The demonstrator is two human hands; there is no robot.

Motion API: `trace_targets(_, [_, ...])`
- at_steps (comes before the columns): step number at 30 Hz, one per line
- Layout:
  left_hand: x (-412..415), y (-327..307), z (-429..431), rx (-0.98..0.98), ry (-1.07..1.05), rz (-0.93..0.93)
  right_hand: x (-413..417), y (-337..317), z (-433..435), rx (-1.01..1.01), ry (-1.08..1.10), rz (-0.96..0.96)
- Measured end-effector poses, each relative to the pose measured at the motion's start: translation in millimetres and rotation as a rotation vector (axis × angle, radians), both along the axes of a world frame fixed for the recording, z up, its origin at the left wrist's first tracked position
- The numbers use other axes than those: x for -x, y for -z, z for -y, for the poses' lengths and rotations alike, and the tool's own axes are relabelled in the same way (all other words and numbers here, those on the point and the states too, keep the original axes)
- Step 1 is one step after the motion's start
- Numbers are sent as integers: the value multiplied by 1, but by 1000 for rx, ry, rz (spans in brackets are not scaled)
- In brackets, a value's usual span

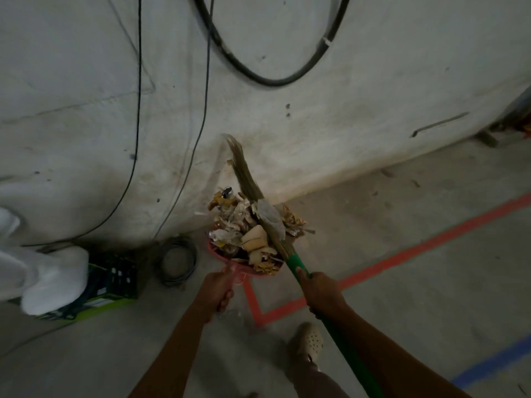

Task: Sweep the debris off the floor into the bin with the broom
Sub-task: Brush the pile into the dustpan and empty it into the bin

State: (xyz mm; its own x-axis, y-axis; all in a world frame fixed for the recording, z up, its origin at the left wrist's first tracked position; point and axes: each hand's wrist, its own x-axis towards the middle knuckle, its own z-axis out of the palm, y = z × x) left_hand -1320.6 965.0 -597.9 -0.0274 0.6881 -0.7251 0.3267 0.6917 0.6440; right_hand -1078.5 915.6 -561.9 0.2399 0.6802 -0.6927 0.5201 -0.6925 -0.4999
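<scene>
At centre frame, a heap of paper and cardboard debris [253,234] sat piled on a pink plastic dustpan [213,249], held in front of the grey concrete wall [330,133]. The left hand [218,291] gripped the dustpan's handle, fingers curled round it. Across the heap lay a straw broom with a green plastic handle [296,265], clasped by the right hand [321,291], thumb along the shaft. Lower left stood a green crate [115,280] beside a coiled grey cable [178,261].
</scene>
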Motion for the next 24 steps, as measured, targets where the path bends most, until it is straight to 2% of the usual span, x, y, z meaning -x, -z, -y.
trace_targets(7, [-5, 54, -56, 106, -81, 12, -13, 46, -70, 73, -54, 20])
trace_targets(10, [-3, 88, -81, 159, -68, 5, -11, 77, -97, 113, -14, 8])
trace_targets(18, [5, 211, -168, 343, 25, 3, 3, 179, -160, 246, 112, 5])
trace_targets(22, [0, 276, -212, 487, 45, -21, 12, 219, -184, 337, 59, 86])
trace_targets(24, [-6, 313, -236, 453, 79, -117, 17, 235, -191, 377, 24, 98])
